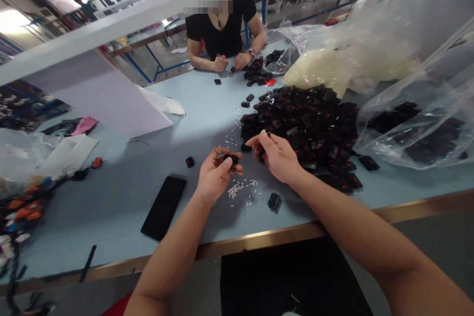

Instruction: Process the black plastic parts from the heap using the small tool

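My left hand [217, 174] pinches a small black plastic connector housing [232, 158] between thumb and fingers, above the table. To its right, my right hand [277, 155] is closed at the left edge of a big heap of black connector housings [311, 118], many with red parts. Something dark shows at its fingertips, too small to make out. Small white pins [237, 188] lie scattered on the table below and between my hands. One loose black housing [274, 201] sits near the front edge, and another small black piece [190, 162] lies left of my left hand.
A black phone [163, 207] lies left of my left forearm. Clear plastic bags [418, 123] with housings stand at the right. Across the table [122, 197] a co-worker [222, 34] handles small black parts. A white panel [111, 94] and cables with orange connectors [29, 210] are at the left.
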`<state>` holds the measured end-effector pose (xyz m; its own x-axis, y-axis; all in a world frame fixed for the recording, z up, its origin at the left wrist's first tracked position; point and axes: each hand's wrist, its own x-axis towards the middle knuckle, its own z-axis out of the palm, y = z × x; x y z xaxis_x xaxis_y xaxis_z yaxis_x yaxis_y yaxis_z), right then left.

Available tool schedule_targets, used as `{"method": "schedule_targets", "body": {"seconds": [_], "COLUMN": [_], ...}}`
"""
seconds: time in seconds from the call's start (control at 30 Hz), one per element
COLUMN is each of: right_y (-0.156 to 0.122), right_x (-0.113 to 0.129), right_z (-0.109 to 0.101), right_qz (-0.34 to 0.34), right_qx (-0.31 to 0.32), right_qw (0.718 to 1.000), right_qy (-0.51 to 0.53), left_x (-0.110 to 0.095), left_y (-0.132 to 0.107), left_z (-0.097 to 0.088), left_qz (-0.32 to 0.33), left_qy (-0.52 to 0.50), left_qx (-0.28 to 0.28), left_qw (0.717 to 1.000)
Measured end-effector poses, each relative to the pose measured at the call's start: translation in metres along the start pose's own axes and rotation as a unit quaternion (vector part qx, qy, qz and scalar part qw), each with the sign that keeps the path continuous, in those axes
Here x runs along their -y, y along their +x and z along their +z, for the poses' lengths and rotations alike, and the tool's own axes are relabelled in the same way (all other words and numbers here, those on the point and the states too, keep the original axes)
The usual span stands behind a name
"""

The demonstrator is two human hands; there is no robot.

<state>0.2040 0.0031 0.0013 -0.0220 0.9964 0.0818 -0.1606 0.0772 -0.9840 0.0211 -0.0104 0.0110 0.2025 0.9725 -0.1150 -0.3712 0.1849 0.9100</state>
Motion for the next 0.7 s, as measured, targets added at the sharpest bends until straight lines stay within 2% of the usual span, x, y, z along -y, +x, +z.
{"method": "schedule_targets", "body": {"seconds": [0.13, 0.3, 0.47, 0.7], "right_y": [-0.001, -0.005, -0.013, -0.017], "right_x": [-0.002, 0.003, 0.013, 0.02], "right_z": [0.0, 0.002, 0.003, 0.004], "right_qz": [-0.005, -0.027, -0.054, -0.071], "right_qx": [-0.019, 0.02, 0.053, 0.043], "right_qw": [1.0, 0.999, 0.996, 0.991], "right_qy": [-0.008, 0.038, -0.046, -0.107], "left_x": [-0.002, 0.004, 0.013, 0.013], "left_y": [-0.002, 0.001, 0.004, 0.0], "left_z": [0.001, -0.001, -0.002, 0.0], "left_qz": [-0.003, 0.028, 0.036, 0.045], "left_qy": [-0.003, 0.006, 0.019, 0.027], "left_qx": [0.007, 0.002, 0.017, 0.015], "left_qw": [1.0, 1.0, 0.999, 0.998]}}
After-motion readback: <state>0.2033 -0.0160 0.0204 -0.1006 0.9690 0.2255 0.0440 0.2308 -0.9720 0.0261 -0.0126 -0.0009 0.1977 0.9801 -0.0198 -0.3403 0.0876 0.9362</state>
